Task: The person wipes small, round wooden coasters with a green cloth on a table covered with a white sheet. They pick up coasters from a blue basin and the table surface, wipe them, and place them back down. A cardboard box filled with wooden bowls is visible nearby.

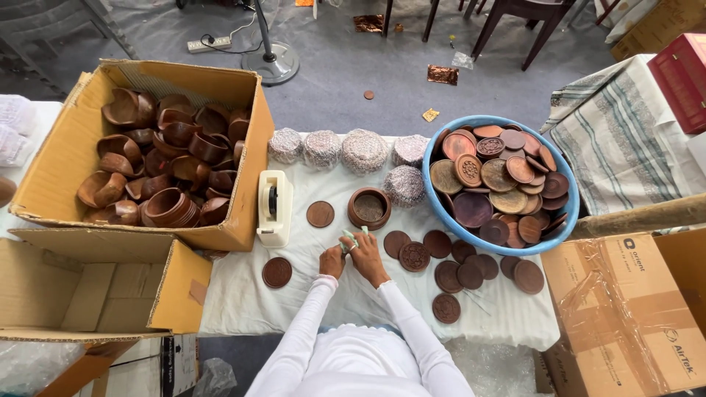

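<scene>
Just below the middle of the frame both hands meet over the white cloth, the left hand [332, 261] and the right hand [365, 254] pinched shut together on a small pale green wad [350, 240] that shows above the fingertips. It looks soft, thin and almost weightless, like crumpled tape or film, likely to cling or tear, so it seems best held lightly by its edges. Around them lie carved wooden lids [414, 256], a wooden bowl [369, 208] just above, and a cream tape dispenser [274, 208] to the left.
</scene>
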